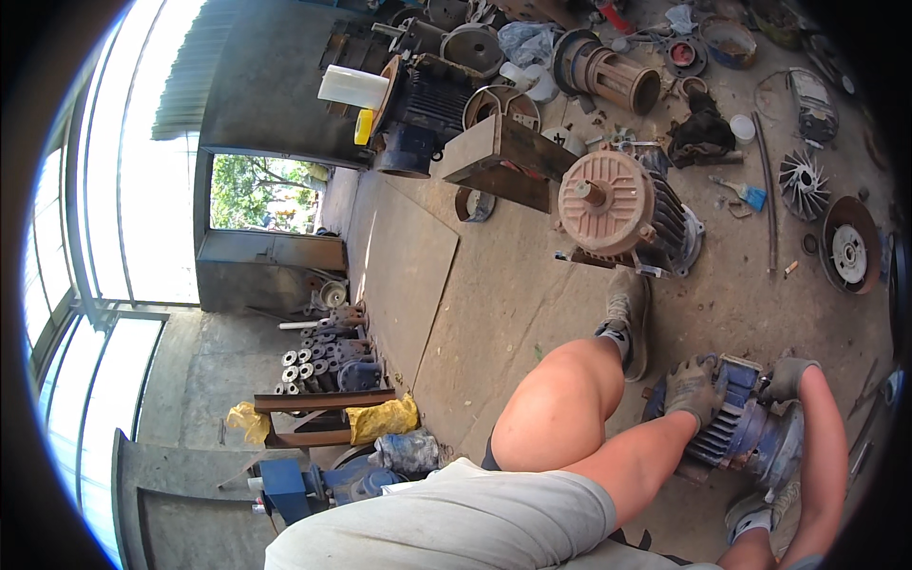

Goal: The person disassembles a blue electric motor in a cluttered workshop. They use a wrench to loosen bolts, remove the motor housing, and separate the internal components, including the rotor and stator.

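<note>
A blue electric motor [736,427] with a finned housing lies on the floor at the lower right, between my feet. My left hand [695,391], in a grey-brown work glove, is bent over the motor's side with its fingers gripping the housing near the box on top. My right hand [787,378], gloved too, is curled closed at the far right edge of that box. Whatever it may hold is hidden by the glove. A reddish-brown motor [608,204] with its shaft pointing up stands beyond my shoe [622,318].
A fan wheel [805,185], a brush [749,195], a long rod [765,180] and a round cover [848,249] lie at the right. A dark motor [427,95] and a metal bracket [508,157] stand farther off. Several pump parts [318,361] line the left wall.
</note>
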A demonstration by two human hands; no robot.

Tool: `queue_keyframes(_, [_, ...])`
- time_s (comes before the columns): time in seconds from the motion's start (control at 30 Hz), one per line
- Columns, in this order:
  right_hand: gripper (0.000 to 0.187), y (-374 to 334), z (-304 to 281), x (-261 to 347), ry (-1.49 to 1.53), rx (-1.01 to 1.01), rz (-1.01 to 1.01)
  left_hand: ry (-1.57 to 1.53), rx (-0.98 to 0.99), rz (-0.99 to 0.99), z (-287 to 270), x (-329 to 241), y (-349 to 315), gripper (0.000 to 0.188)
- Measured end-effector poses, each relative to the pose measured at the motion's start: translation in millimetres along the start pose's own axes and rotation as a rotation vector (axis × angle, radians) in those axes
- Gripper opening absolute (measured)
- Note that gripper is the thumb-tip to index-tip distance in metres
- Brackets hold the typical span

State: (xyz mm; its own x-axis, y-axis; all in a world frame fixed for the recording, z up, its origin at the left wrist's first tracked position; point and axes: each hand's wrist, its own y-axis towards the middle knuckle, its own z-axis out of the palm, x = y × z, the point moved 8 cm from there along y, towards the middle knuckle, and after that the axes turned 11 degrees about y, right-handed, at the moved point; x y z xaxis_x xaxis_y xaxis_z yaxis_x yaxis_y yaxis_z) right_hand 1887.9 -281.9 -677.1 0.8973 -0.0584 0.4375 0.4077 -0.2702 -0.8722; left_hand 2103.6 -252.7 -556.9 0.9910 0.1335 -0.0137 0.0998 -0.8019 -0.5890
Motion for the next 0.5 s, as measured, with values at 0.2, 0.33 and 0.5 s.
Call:
queue_keyframes(0.2, [0.050, 3.6, 4.2, 2.6, 0.066, 0.034, -0.047, -0.002, 0.017, 0.001, -1.0, -0.4, 0.1, 0.055])
queue_keyframes(0.33, [0.045, 6.2, 8.0, -6.7, 0.050, 0.069, 0.049, -0.025, 0.032, -0.004, -2.1, -0.2, -0.4, 0.055])
queue_keyframes(0.5, [0.049, 8.2, 8.1, 0.8, 0.112, 0.072, -0.064, -0.021, 0.048, -0.001, -3.7, -0.6, -0.7, 0.055])
